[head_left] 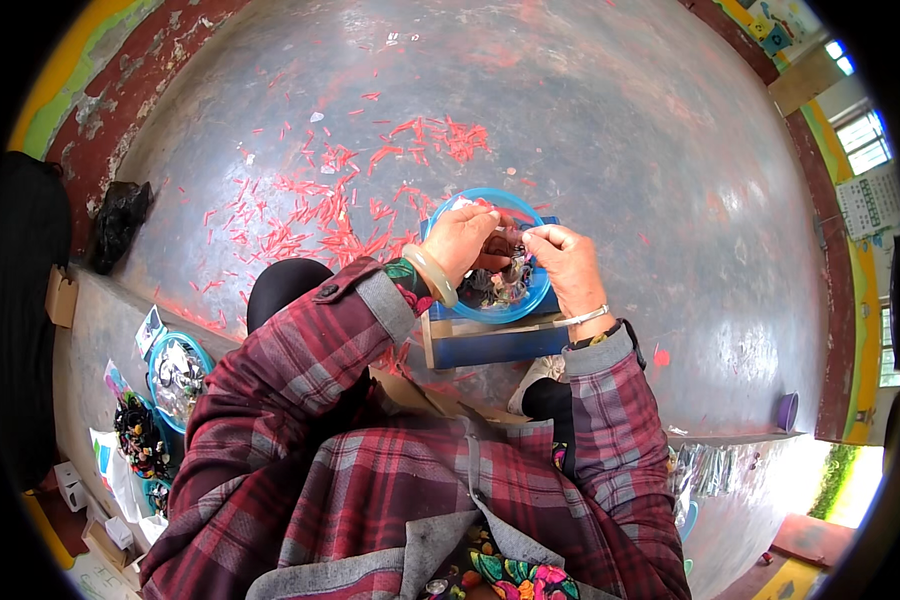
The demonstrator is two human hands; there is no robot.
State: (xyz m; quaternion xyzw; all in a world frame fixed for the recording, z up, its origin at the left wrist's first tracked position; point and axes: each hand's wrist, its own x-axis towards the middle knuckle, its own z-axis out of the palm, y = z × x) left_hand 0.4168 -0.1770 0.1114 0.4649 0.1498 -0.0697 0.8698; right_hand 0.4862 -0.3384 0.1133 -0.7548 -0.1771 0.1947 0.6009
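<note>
Both my hands work above a round blue plastic basin (515,314) filled with a jumble of small dark and coloured pieces (500,284). My left hand (458,246), with a pale bangle (430,275) at the wrist, has its fingers curled in over the basin's left side. Across from it, my right hand (567,268) pinches thumb against forefinger at the right side. What each of them holds is too small and partly hidden to name. Under the basin stands a blue wooden stool (500,345).
Red strips (320,205) lie scattered over the grey floor (660,180) ahead and to the left. Blue basins (208,365) of small goods stand at my lower left, beside a white bag (115,470). A black plastic bag (120,222) lies by the left wall. A purple container (788,412) sits far right.
</note>
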